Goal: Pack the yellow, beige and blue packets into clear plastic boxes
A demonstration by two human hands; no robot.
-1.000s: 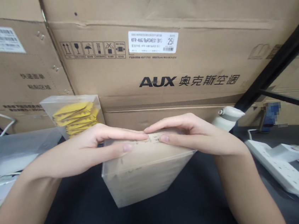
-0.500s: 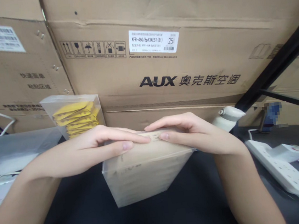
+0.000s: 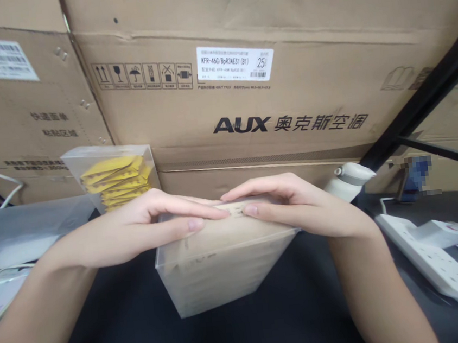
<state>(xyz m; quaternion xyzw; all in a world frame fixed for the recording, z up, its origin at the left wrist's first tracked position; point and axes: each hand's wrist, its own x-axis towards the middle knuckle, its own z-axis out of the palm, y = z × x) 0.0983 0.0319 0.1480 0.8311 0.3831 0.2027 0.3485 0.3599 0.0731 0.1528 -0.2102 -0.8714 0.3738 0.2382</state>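
Clear plastic box of brown packets stands on the dark bench, my left hand and right hand pressing its lid flat, best with even pressure.

Both hands, the left hand and the right hand, rest on top of a clear plastic box standing on the dark table. Close behind it a wall of cardboard cartons blocks any reach forward. At back left a clear box of yellow packets stands just beside the left hand, with a frosted plastic sheet further left. To the right lie a white power strip and a white bottle, under a slanting black bar. The near table in front of the box lies bare between the forearms.
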